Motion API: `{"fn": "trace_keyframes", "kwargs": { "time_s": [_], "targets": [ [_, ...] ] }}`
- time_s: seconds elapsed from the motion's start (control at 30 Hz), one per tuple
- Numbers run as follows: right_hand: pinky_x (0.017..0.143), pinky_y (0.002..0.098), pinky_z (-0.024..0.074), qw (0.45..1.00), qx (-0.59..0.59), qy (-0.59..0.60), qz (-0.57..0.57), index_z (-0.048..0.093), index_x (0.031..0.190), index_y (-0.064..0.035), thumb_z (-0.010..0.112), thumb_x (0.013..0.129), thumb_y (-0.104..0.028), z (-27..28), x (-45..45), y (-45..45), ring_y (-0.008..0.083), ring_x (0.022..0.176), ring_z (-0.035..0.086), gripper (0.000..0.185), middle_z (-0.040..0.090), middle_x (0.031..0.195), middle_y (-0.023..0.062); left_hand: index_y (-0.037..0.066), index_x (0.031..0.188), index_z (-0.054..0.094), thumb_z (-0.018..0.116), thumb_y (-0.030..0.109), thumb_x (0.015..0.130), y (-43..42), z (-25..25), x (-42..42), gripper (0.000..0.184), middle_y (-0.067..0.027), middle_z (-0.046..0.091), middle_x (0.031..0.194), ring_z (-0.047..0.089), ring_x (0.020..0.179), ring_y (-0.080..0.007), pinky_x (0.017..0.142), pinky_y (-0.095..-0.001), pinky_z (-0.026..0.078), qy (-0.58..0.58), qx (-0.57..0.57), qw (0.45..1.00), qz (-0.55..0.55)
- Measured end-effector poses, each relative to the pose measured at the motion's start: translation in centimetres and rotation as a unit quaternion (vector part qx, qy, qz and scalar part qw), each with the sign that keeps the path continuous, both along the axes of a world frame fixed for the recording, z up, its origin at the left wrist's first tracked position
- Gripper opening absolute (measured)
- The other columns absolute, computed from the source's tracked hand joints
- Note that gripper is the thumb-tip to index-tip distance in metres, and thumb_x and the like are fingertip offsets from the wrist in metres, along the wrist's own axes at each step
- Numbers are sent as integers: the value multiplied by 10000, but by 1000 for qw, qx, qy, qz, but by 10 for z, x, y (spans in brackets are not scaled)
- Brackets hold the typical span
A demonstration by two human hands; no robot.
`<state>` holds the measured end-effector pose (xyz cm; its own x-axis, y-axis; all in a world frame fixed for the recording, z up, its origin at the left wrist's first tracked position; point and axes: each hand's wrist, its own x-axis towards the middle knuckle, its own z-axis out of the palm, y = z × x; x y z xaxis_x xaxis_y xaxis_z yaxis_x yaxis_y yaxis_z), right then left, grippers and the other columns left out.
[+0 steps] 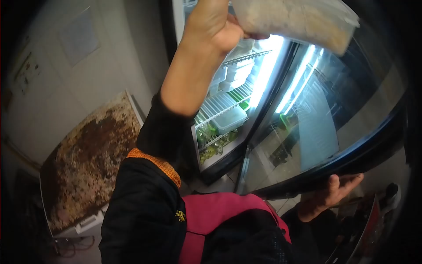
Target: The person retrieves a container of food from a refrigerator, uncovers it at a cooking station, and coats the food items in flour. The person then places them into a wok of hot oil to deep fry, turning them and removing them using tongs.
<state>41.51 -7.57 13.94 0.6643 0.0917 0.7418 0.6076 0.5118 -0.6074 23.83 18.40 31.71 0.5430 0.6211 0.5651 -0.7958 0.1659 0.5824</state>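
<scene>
At the top of the head view, my left hand (pixel 224 26) is raised and closed on a translucent plastic container (pixel 299 22) with pale beige contents. The container is tilted, in front of the open, lit fridge (pixel 220 165). Part of my left hand is cut off by the top edge. Lower right, my right hand (pixel 336 191) has its fingers stretched apart and holds nothing. It is just below the bottom edge of the fridge's glass door (pixel 316 119); whether it touches the door frame is unclear.
Wire shelves (pixel 220 105) inside the fridge hold white tubs, a lidded translucent box (pixel 230 119) and green items in bags. To the left stands a white chest-like unit with a heavily rusted top (pixel 96 158). A sheet of paper (pixel 79 36) hangs on the wall.
</scene>
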Motion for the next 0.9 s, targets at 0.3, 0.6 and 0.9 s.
{"fn": "trace_keyframes", "kwargs": {
  "time_s": [0.3, 0.6, 0.9],
  "targets": [
    [844, 306, 379, 978, -48, -139, 151, 324, 1242, -6, 604, 749, -52, 4, -20, 23, 191, 947, 468, 569, 444, 1123, 121, 19, 1238, 423, 487, 218, 815, -151, -156, -105, 471, -159, 494, 1196, 504, 1088, -220, 906, -367, 410, 201, 284, 737, 579],
    [821, 293, 369, 962, 10, -172, 211, 388, 1224, 47, 623, 761, 4, -3, -84, 103, 202, 934, 485, 521, 467, 1070, 133, 1, 1322, 342, 564, 228, 680, -267, -211, -181, 716, -117, 498, 1202, 477, 1102, -223, 938, -341, 376, 45, -256, 865, 428],
    [605, 249, 474, 940, -9, -340, 3, 536, 1193, -24, 693, 783, -242, -13, -135, 186, 234, 835, 554, 490, 533, 984, 168, 5, 1368, 269, 540, 197, 705, -364, -257, -274, 741, -129, 439, 1278, 442, 1165, -236, 982, -367, 349, 47, -276, 766, 579]
  ]
}}
